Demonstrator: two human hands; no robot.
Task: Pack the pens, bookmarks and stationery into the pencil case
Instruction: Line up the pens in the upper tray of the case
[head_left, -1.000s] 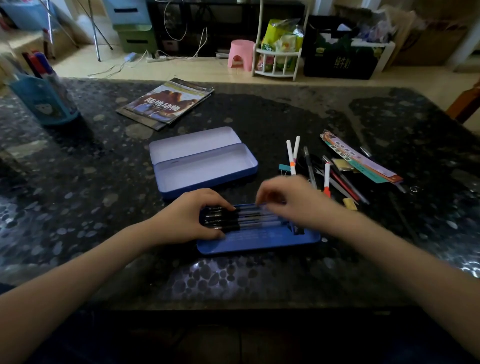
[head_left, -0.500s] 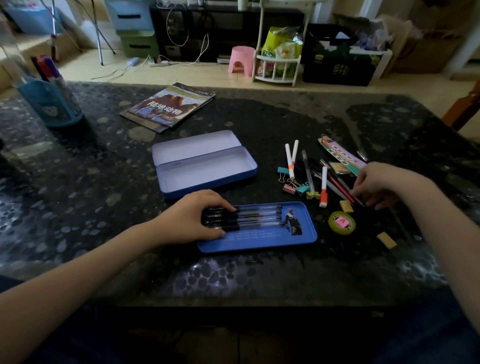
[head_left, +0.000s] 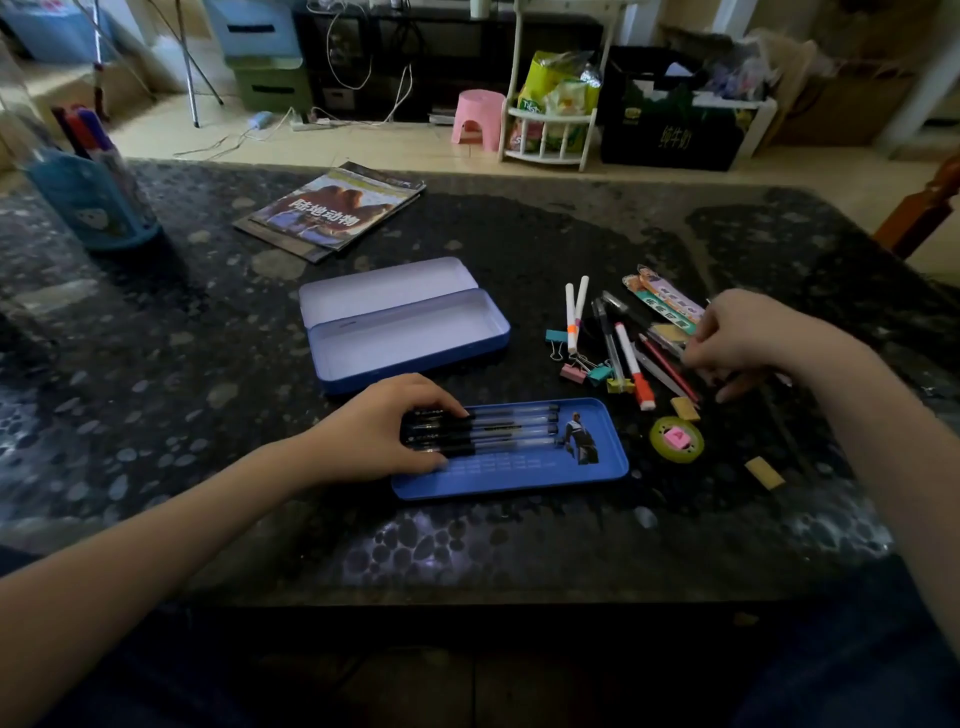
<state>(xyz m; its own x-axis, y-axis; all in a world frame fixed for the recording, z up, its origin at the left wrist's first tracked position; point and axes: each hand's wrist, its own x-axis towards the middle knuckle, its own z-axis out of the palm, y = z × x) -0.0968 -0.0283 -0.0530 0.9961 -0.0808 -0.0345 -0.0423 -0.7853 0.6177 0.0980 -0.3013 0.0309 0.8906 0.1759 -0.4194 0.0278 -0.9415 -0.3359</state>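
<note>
A blue tin pencil case lies open at mid-table, its lid flat behind it. In front of it sits a blue inner tray holding several black-capped clear pens. My left hand is closed over the capped ends of those pens. To the right lies a loose pile: white markers, a red-capped marker, binder clips, bookmarks, a round tape roll and small tan erasers. My right hand is curled over the pile's right side, fingertips at the pens there; what they hold is hidden.
A magazine lies at the back of the dark pebble-pattern table. A blue pen holder with markers stands at the far left. A wooden chair is at the right edge. Another tan eraser lies near my right forearm.
My right hand left the tray and moved right to the loose pile, then shifted slightly up over the pens. The left hand stayed on the pens in the tray.
</note>
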